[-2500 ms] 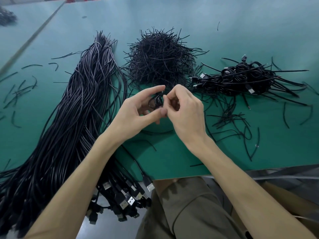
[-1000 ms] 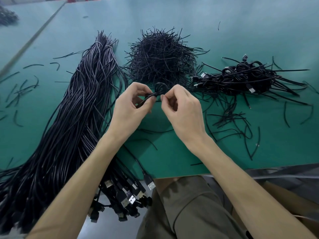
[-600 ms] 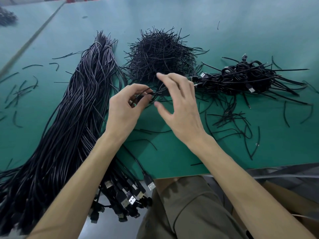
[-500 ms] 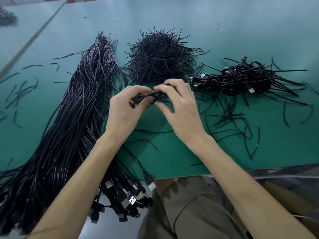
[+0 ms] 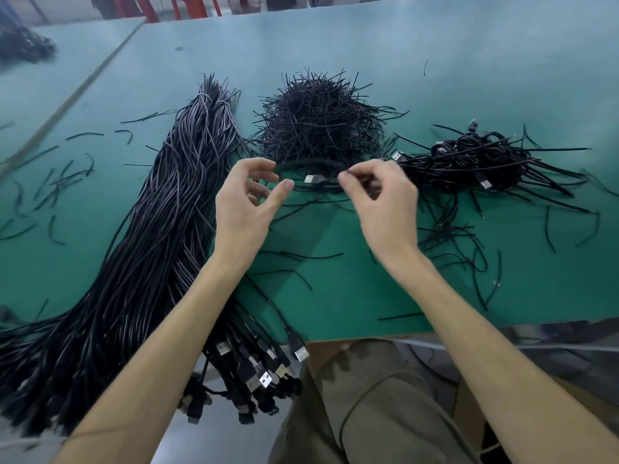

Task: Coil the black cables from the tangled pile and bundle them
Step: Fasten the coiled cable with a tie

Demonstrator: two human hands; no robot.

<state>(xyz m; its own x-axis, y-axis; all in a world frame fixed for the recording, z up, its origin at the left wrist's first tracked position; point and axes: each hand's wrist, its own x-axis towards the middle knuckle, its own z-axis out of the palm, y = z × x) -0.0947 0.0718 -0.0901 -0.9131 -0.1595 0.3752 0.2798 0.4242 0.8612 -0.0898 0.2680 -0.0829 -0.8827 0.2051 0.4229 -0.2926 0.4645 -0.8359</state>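
Observation:
A small coiled black cable [image 5: 313, 179] with a silver USB plug hangs in the air between my hands, above the green table [image 5: 361, 296]. My right hand [image 5: 385, 202] pinches the coil's right end between thumb and fingertips. My left hand [image 5: 246, 205] is at the coil's left end with its fingers loosely curled and spread; only the thumb tip touches the lower strand. The long bundle of straight black cables [image 5: 157, 236] lies to the left, and its USB plugs [image 5: 258, 373] hang over the near edge.
A heap of short black ties [image 5: 318, 122] sits behind the hands. A pile of coiled, tied cables [image 5: 475, 162] lies at the right. Loose ties [image 5: 445, 242] are scattered over the table's right and left sides. My lap is below the near edge.
My hands have drawn apart, and the coil is now stretched flat between them. My left hand has loosened from its pinch, and the right hand has taken the coil's right end.

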